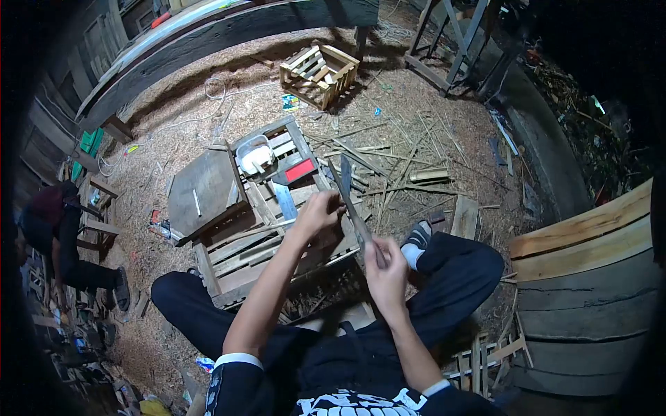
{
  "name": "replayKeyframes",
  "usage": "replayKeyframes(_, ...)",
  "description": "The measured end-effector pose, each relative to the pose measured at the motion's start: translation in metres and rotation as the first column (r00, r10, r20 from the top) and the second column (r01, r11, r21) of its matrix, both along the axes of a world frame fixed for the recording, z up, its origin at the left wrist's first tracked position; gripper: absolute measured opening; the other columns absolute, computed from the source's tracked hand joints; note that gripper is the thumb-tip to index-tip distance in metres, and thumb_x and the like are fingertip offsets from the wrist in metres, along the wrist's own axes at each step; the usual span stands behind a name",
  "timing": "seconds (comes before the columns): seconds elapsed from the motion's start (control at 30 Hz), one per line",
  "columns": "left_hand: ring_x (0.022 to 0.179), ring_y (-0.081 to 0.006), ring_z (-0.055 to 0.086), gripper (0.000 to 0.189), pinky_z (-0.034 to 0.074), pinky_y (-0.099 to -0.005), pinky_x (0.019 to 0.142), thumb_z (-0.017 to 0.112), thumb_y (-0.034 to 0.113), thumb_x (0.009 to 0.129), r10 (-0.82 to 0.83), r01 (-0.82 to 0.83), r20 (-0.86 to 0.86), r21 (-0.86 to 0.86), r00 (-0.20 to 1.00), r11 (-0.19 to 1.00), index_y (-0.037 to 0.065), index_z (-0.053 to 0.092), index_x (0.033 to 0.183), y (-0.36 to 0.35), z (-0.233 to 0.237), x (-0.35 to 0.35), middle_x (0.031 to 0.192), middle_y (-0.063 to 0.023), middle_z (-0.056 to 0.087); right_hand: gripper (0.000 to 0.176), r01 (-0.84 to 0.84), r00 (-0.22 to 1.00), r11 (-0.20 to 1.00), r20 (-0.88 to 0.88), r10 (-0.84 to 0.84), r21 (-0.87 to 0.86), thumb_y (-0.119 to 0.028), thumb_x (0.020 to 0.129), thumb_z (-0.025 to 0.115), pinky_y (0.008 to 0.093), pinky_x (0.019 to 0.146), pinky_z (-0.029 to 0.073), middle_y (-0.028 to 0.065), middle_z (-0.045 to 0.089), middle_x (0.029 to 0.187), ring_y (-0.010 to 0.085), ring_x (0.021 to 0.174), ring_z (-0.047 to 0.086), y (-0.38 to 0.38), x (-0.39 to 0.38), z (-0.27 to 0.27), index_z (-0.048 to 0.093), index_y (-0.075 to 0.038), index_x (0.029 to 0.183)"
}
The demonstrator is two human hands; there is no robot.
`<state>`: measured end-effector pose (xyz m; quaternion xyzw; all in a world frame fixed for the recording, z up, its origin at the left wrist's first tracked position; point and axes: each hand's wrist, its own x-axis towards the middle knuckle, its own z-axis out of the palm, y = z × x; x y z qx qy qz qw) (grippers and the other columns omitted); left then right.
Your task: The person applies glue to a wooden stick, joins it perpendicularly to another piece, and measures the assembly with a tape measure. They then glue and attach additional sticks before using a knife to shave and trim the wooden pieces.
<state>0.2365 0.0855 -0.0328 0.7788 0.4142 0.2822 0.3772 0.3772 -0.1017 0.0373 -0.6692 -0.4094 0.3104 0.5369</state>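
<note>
My right hand (pixel 386 267) is closed around the lower end of a long, narrow, grey-brown blade-like tool (pixel 358 223), which slants up and away to the left. Close to the tool's middle, my left hand (pixel 321 213) is closed with its fingertips pinched together; what they hold, if anything, I cannot tell. Below both hands is a low slatted wooden platform (pixel 246 260). On it stand a clear plastic tub (pixel 255 155) with white contents, a red-and-black rectangular item (pixel 300 170) and a bluish flat metal blade (pixel 284 201).
A wooden board (pixel 202 191) lies left of the tub. Thin wood strips (pixel 416 156) litter the shavings-covered ground. A slatted crate (pixel 320 76) sits farther off, before a long bench (pixel 229 38). Planks (pixel 583 291) are at right; another person (pixel 66 239) bends at left.
</note>
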Motion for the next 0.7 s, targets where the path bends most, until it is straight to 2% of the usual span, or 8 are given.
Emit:
replayKeyframes(0.13, 0.078, -0.0386, 0.071, 0.025, 0.055, -0.0461, 0.071, 0.079, 0.018, 0.087, -0.007, 0.007, 0.009, 0.009, 1.000, 1.000, -0.001, 0.071, 0.100, 0.001, -0.003, 0.001, 0.084, -0.0223, 0.072, 0.021, -0.028, 1.000, 0.997, -0.015, 0.027, -0.070, -0.014, 0.104, 0.067, 0.0313, 0.073, 0.056, 0.0126, 0.074, 0.091, 0.0144, 0.084, 0.072, 0.004, 0.002, 0.011, 0.066, 0.005, 0.112)
replayKeyframes(0.2, 0.077, -0.0197, 0.068, 0.021, 0.053, -0.0372, 0.070, 0.075, 0.003, 0.081, -0.020, 0.017, -0.055, -0.044, 0.998, 0.999, -0.007, 0.065, 0.097, 0.004, -0.007, 0.003, 0.081, -0.0204, 0.071, 0.022, -0.028, 0.999, 1.000, 0.028, 0.028, -0.013, -0.014, 0.104, 0.067, 0.0323, 0.070, 0.055, 0.0112, 0.073, 0.085, 0.0140, 0.076, 0.068, -0.022, 0.005, 0.010, 0.065, 0.005, 0.113)
replayKeyframes(0.33, 0.078, -0.0276, 0.072, 0.022, 0.054, -0.0416, 0.072, 0.074, 0.006, 0.080, 0.012, -0.004, -0.068, 0.120, 0.998, 0.993, -0.005, 0.067, 0.098, 0.002, -0.009, 0.003, 0.084, -0.0230, 0.071, 0.022, -0.018, 0.999, 0.996, 0.029, 0.015, 0.084, -0.014, 0.103, 0.069, 0.0255, 0.065, 0.051, 0.0048, 0.071, 0.086, 0.0069, 0.076, 0.065, 0.029, 0.000, -0.005, 0.064, 0.005, 0.111)
replayKeyframes(0.37, 0.080, -0.0342, 0.073, 0.024, 0.055, -0.0423, 0.073, 0.074, 0.009, 0.080, -0.008, 0.011, -0.037, 0.092, 0.999, 0.996, -0.005, 0.068, 0.099, 0.002, -0.007, 0.001, 0.086, -0.0229, 0.072, 0.022, -0.061, 0.998, 0.993, -0.039, 0.057, -0.097, -0.014, 0.103, 0.068, 0.0263, 0.072, 0.054, 0.0077, 0.073, 0.093, 0.0092, 0.085, 0.069, 0.027, 0.001, 0.011, 0.064, 0.006, 0.110)
replayKeyframes(0.5, 0.085, -0.0373, 0.074, 0.028, 0.056, -0.0418, 0.077, 0.073, 0.006, 0.078, -0.036, 0.036, 0.009, 0.018, 0.999, 0.999, -0.004, 0.070, 0.103, 0.007, -0.015, 0.001, 0.092, -0.0240, 0.074, 0.025, -0.018, 0.999, 0.991, 0.030, 0.014, 0.131, -0.016, 0.103, 0.066, 0.0325, 0.076, 0.055, 0.0140, 0.073, 0.090, 0.0158, 0.084, 0.070, -0.001, 0.005, 0.000, 0.065, 0.007, 0.113)
replayKeyframes(0.6, 0.090, -0.0414, 0.072, 0.033, 0.057, -0.0464, 0.080, 0.079, 0.018, 0.085, -0.017, 0.029, -0.076, 0.148, 0.997, 0.989, 0.001, 0.072, 0.111, 0.011, -0.029, -0.001, 0.095, -0.0234, 0.074, 0.024, -0.015, 0.995, 0.992, 0.097, 0.003, 0.122, -0.015, 0.103, 0.066, 0.0326, 0.070, 0.055, 0.0125, 0.074, 0.089, 0.0139, 0.079, 0.071, 0.021, 0.005, -0.007, 0.065, 0.007, 0.113)
replayKeyframes(0.67, 0.091, -0.0406, 0.073, 0.034, 0.057, -0.0464, 0.081, 0.080, 0.020, 0.085, -0.047, 0.048, -0.015, 0.108, 0.999, 0.993, 0.001, 0.072, 0.112, 0.009, -0.023, 0.000, 0.096, -0.0237, 0.075, 0.023, -0.078, 0.997, 0.994, -0.009, 0.077, -0.072, -0.015, 0.103, 0.067, 0.0322, 0.070, 0.055, 0.0132, 0.075, 0.087, 0.0136, 0.079, 0.071, 0.030, 0.002, 0.011, 0.065, 0.005, 0.115)
replayKeyframes(0.7, 0.092, -0.0402, 0.073, 0.035, 0.056, -0.0467, 0.081, 0.080, 0.020, 0.085, 0.009, -0.006, -0.031, 0.114, 0.999, 0.994, 0.001, 0.072, 0.113, 0.004, -0.012, 0.001, 0.096, -0.0237, 0.075, 0.023, -0.052, 0.999, 0.999, 0.003, 0.052, 0.010, -0.015, 0.103, 0.067, 0.0316, 0.071, 0.055, 0.0125, 0.075, 0.087, 0.0133, 0.079, 0.071, 0.021, 0.002, 0.002, 0.065, 0.005, 0.114)
